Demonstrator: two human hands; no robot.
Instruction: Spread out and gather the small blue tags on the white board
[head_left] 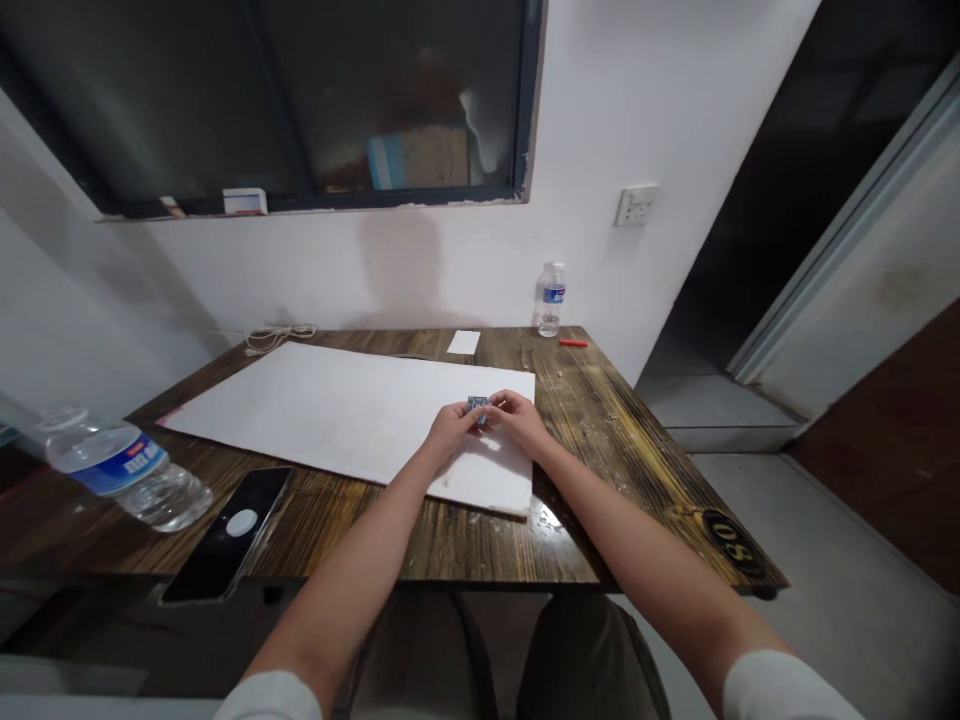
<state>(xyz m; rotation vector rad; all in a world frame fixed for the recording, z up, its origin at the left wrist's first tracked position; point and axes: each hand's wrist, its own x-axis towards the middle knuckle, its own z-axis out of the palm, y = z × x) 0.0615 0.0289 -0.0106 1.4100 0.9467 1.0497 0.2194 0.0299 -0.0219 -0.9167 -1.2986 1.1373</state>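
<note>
My left hand (452,428) and my right hand (517,418) meet above the right part of a large white board (337,420), which lies flat on a dark wood-grain table (600,450). Between their fingertips they pinch a small blue-grey object (477,406), partly hidden by the fingers. I cannot tell exactly what it is. Both hands rest close to the board's surface, near its right edge.
A water bottle (120,465) lies on its side at the left, beside a black phone (225,535) at the table's front edge. Another bottle (550,300) stands at the back, near a white card (463,342), a red stick (573,342) and a white cord (279,338).
</note>
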